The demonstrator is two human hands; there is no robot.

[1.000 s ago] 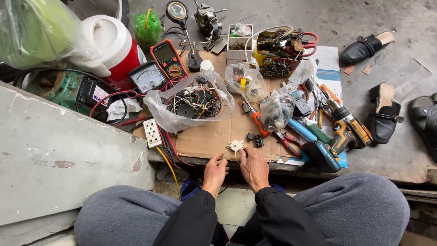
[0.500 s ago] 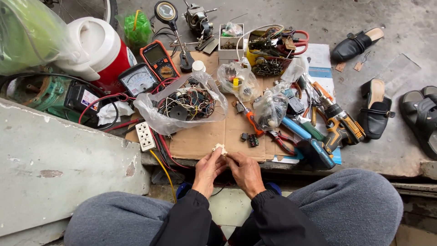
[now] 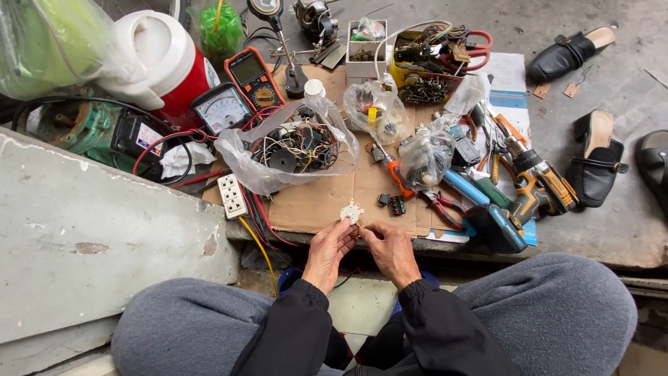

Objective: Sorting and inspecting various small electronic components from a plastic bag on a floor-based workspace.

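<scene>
— Where's the part?

— I've got the small white part [image 3: 351, 211] pinched between my left hand [image 3: 332, 252] and right hand [image 3: 390, 251], just off the near edge of the cardboard sheet [image 3: 327, 198].

— Tricky?

— Light, stiff, probably brittle. I'd grip its edges.

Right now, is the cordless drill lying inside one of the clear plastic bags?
No, the cordless drill lies bare on the floor at the right of the cardboard sheet, outside every clear plastic bag.

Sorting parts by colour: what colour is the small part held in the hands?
White or off-white small part, seen in the head view.
</scene>
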